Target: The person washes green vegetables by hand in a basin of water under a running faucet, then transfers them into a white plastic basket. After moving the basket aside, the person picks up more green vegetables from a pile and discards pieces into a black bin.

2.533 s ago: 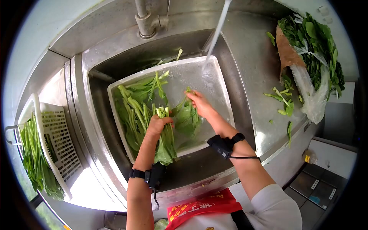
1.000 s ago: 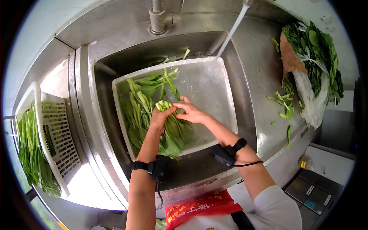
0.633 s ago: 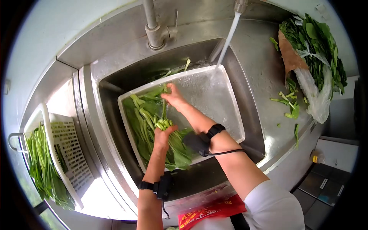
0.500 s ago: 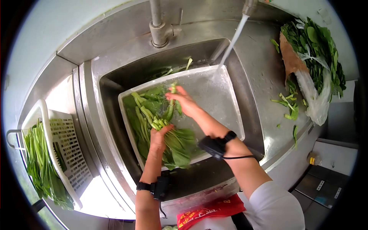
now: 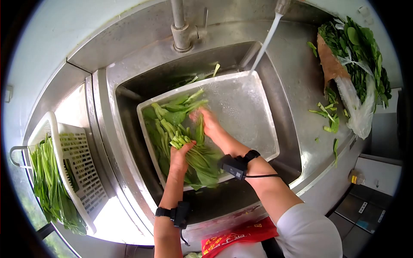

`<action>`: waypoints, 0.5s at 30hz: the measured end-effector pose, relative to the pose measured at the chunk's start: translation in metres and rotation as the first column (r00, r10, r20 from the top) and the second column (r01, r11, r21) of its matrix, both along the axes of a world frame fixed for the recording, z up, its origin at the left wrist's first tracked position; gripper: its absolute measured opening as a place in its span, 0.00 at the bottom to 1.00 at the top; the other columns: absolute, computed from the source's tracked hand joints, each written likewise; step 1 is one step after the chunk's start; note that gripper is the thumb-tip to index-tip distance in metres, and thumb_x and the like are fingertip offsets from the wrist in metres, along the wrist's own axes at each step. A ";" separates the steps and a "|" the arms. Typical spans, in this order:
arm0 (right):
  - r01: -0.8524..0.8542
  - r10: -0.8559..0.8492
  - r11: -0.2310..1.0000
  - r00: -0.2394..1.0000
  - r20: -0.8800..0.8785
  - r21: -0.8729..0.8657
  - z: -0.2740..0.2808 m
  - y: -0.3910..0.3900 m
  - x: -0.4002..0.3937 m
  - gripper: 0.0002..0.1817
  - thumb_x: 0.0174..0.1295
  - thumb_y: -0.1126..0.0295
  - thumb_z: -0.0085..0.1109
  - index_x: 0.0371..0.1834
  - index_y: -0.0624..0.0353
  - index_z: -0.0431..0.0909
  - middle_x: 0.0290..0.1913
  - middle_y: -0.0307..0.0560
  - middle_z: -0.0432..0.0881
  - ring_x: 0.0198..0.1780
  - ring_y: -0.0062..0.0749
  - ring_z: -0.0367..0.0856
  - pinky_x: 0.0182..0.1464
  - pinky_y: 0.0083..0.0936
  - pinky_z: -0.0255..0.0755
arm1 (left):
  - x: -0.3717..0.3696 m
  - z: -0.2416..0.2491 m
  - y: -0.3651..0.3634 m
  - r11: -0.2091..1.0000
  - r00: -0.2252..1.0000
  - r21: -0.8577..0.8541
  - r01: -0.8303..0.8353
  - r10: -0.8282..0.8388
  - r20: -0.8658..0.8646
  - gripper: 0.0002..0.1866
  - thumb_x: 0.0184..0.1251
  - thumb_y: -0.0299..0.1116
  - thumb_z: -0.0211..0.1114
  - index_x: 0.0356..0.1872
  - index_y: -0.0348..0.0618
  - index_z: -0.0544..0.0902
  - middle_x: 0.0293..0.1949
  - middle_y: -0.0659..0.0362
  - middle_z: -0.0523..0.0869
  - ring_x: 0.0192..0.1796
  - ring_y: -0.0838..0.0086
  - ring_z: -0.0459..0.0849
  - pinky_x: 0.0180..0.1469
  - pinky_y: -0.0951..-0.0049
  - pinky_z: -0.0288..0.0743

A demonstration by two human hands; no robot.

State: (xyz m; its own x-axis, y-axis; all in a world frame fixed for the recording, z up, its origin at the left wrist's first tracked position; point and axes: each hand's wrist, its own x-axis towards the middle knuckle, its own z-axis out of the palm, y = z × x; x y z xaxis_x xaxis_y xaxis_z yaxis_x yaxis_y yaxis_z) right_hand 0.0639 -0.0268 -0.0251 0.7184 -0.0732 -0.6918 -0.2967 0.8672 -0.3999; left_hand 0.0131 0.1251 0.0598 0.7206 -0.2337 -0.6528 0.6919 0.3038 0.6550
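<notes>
A bunch of leafy greens (image 5: 198, 160) is gripped in my left hand (image 5: 180, 155), its cut stems bundled at the thumb and its leaves trailing toward the near side of the tray. My right hand (image 5: 207, 120) is just beyond that bunch, low over the water, beside a green stalk; its fingers are smeared by motion, and I cannot tell whether they hold it. More loose greens (image 5: 174, 116) lie at the left of the white tray (image 5: 267, 107), which holds water.
The tray sits in a metal sink (image 5: 284, 142) under a running tap (image 5: 282, 6); another faucet (image 5: 181, 36) stands behind. A white basket (image 5: 84, 161) of greens is at left. On the right counter are bagged greens (image 5: 357, 51) and leaf scraps (image 5: 329, 118).
My right hand has come down and slightly toward me from its raised position with a stalk. Stalks now lie across the pile behind it. My left hand keeps its bunch.
</notes>
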 end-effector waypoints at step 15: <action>-0.193 0.207 0.820 0.978 -0.036 -0.539 0.040 -0.062 -0.014 0.15 0.66 0.65 0.50 0.55 0.50 0.68 0.32 0.34 0.68 0.30 0.16 0.65 0.31 0.16 0.64 | -0.001 -0.006 0.001 1.000 0.998 0.006 -0.029 0.029 -0.054 0.13 0.50 0.23 0.61 0.40 0.37 0.75 0.34 0.54 0.83 0.37 0.68 0.81 0.42 0.64 0.77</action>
State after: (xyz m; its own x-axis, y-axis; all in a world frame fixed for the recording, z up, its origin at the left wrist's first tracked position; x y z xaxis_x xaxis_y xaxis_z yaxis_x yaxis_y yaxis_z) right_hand 0.0496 -0.0892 0.0151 0.7735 -0.2809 -0.5681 -0.4247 0.4356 -0.7936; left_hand 0.0120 0.1256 0.0536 0.6905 -0.2097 -0.6923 0.7174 0.3211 0.6183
